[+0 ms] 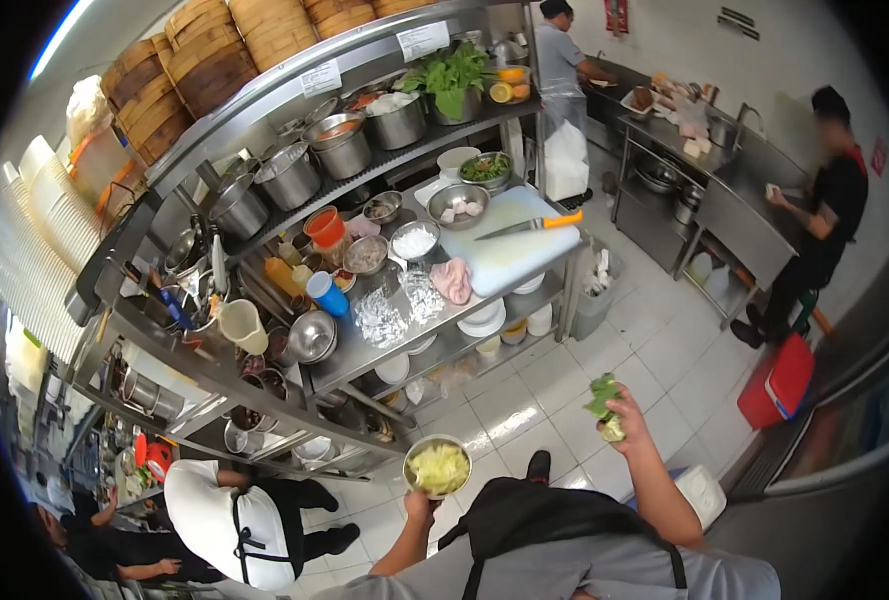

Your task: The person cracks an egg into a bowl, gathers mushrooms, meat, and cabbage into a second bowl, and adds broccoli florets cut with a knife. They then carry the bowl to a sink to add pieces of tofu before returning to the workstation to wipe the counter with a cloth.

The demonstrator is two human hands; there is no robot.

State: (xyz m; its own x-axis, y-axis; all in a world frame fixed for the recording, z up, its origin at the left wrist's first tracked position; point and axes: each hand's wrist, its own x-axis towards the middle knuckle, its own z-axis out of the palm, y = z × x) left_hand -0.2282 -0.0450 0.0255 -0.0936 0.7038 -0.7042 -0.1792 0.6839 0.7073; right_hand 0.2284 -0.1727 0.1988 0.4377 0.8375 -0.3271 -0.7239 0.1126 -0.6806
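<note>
Head view: The left hand (pixel 421 506) is closed on the near edge of a metal bowl (pixel 437 467). The bowl is full of pale yellow chopped leaves. The right hand (pixel 621 422) is wrapped tight around one bunch of green leaves (pixel 602 397) and holds it up. The two hands are well apart, with the bowl to the left and the bunch to the right.

Under both hands is the white tile floor (pixel 564 365). It is open in the middle and runs far between the steel table (pixel 364 350) on the left and the steel counter (pixel 734 215) on the right. One red box (pixel 779 382) sits on the floor on the right.

On the table lie one white cutting board (pixel 514 250), one knife with an orange handle (pixel 532 225) and one pink cloth (pixel 453 279).

Two white paper labels (pixel 423 40) hang on the top shelf edge. Their writing is too small to read.

Four other people are here. One bends down near left (pixel 229 520), one is at the near left edge (pixel 114 552), one stands far away (pixel 560 55) and one stands on the right (pixel 829 215).
</note>
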